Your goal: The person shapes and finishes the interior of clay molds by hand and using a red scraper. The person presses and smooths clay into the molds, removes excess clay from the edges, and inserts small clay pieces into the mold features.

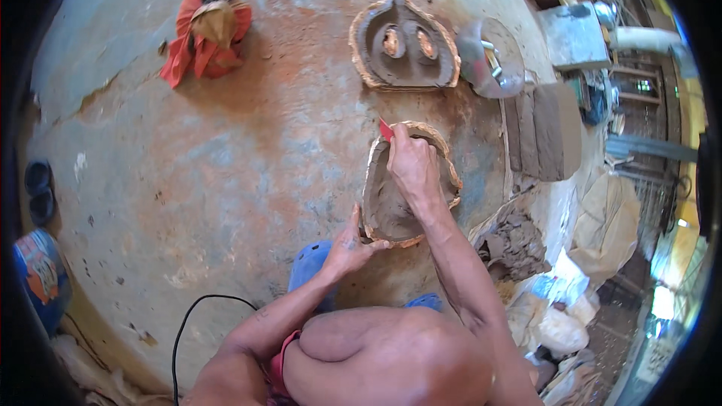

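A rough-edged, light brown mould [456, 180] lined with wet grey clay [387, 218] lies on the floor in front of me. My right hand [414, 162] is closed on a flat red scraper [386, 129] at the mould's far left rim; the fingers cover most of the tool. Against the near left corner of the mould rests my left hand [350, 252], thumb and fingers spread apart along its outer edge. Farther off sits a second mould [456, 56], also lined with clay, with two oval raised parts inside.
Right of the far mould stands a clear plastic tub [489, 41] with small tools. Stacked clay slabs [545, 131] and a loose clay heap [515, 244] lie at the right. A red cloth bundle [210, 34] sits far left. Near my feet runs a black cable [184, 323].
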A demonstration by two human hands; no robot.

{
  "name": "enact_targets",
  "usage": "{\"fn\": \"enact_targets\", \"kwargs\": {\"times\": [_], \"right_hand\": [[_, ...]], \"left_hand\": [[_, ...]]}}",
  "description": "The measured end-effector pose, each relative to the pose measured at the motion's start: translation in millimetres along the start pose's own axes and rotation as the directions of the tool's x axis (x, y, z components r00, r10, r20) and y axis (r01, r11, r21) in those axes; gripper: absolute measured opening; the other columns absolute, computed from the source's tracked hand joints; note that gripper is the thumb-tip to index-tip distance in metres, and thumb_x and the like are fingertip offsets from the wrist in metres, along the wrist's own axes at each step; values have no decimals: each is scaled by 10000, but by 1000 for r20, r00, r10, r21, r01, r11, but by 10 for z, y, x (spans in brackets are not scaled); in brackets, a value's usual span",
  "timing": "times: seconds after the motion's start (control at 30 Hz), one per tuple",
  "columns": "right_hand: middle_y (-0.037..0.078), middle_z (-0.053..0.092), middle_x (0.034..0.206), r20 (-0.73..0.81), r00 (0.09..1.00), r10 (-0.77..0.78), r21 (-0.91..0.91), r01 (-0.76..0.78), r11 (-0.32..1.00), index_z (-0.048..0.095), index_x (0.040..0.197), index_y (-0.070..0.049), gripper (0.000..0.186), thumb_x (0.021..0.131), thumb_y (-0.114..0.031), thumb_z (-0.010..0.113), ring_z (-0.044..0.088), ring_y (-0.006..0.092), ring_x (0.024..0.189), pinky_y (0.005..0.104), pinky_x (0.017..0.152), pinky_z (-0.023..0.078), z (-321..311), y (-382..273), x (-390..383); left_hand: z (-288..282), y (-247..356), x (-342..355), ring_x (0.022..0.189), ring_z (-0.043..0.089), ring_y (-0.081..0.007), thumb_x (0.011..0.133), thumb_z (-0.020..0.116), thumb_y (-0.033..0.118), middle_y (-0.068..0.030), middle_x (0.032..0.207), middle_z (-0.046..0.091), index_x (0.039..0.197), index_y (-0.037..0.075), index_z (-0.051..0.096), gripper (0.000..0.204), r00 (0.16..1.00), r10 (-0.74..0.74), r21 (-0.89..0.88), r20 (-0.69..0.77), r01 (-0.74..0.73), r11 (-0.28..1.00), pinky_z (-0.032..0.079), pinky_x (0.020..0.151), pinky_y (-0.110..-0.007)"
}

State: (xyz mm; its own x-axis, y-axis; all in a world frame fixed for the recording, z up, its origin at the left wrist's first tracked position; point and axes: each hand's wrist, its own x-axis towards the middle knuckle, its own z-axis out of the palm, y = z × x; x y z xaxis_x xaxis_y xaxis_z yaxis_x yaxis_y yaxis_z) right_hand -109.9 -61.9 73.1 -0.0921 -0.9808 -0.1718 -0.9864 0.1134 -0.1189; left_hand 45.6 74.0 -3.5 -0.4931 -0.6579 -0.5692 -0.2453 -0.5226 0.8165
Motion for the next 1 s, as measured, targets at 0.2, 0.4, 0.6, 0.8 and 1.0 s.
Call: {"fn": "enact_targets", "kwargs": {"times": [0.2, 0.4, 0.6, 0.8, 1.0], "right_hand": [[307, 722, 816, 64, 998, 18, -97, -12, 995, 610, 1073, 20, 172, 934, -78, 580, 730, 523, 820, 601, 754, 588, 115, -71, 27], [338, 712, 834, 83, 996, 25, -105, -16, 994, 664, 1016, 41, 177, 890, -81, 646, 729, 523, 854, 602, 770, 587, 96, -77, 35], [331, 708, 850, 168, 985, 37, -133, -15, 991, 726, 996, 20, 193, 947, -150, 649, 714, 518, 864, 588, 779, 573, 227, -62, -54], [323, 726, 887, 426, 903, 58, -125, -4, 992, 758, 940, 36, 195, 862, -124, 680, 731, 495, 864, 566, 802, 590, 43, -248, -109], [314, 729, 892, 642, 766, 42, -124, 49, 991, 786, 934, 36, 229, 786, -122, 712, 743, 462, 878, 543, 820, 599, 83, -357, -595]], "left_hand": [[226, -202, 53, 1147, 700, -444, 886, 827, 267, -322, 1235, 697, 1636, -95, 165, 1064, 983, 80, -11, -166, -83, 996, 541, 999, -472], [228, -153, 51, 1081, 718, -442, 893, 814, 240, -306, 1159, 727, 1659, -66, 69, 1111, 989, -2, -113, -149, -15, 994, 541, 979, -467], [244, -159, 77, 969, 726, -440, 888, 813, 208, -291, 1040, 730, 1670, -30, -8, 1158, 987, 22, -88, -160, -36, 995, 553, 906, -481], [220, -170, 48, 932, 729, -439, 879, 815, 168, -293, 1029, 726, 1671, -21, -48, 1186, 979, 59, -79, -193, -75, 994, 558, 877, -486], [269, -206, 47, 881, 736, -421, 861, 803, 98, -240, 978, 744, 1675, 48, -135, 1243, 976, 35, -101, -217, -58, 993, 569, 824, -499]]}}
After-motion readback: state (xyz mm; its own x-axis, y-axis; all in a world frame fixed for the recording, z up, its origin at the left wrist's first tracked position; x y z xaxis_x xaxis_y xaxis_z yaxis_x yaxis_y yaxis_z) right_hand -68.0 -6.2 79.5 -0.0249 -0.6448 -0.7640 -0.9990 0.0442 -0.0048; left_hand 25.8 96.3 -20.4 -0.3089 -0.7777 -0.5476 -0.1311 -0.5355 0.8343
